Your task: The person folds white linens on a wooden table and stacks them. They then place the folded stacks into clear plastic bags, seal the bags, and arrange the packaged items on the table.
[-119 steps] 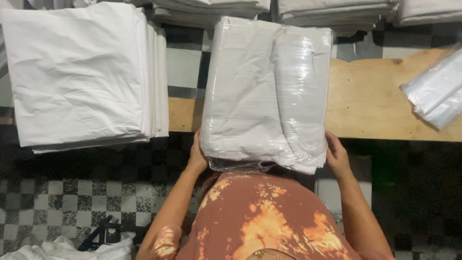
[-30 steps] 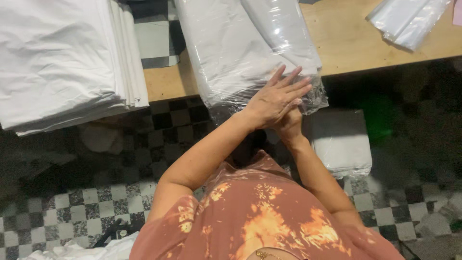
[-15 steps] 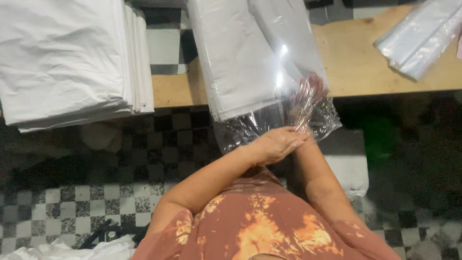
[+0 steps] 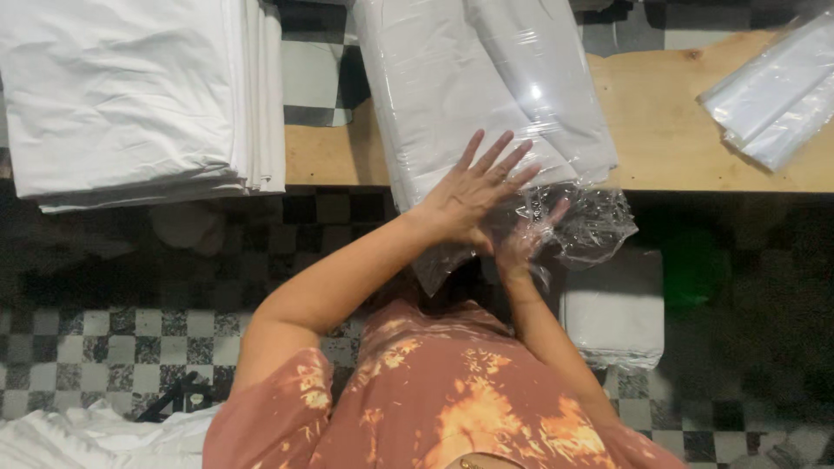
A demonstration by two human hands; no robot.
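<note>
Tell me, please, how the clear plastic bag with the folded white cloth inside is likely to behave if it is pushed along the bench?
The bag looks glossy, so it would probably slide easily on the wooden bench. Its loose open end hangs crumpled past the edge, so it is likely floppy there. The left hand lies flat on it, and the cloth inside probably gives softly.
</note>
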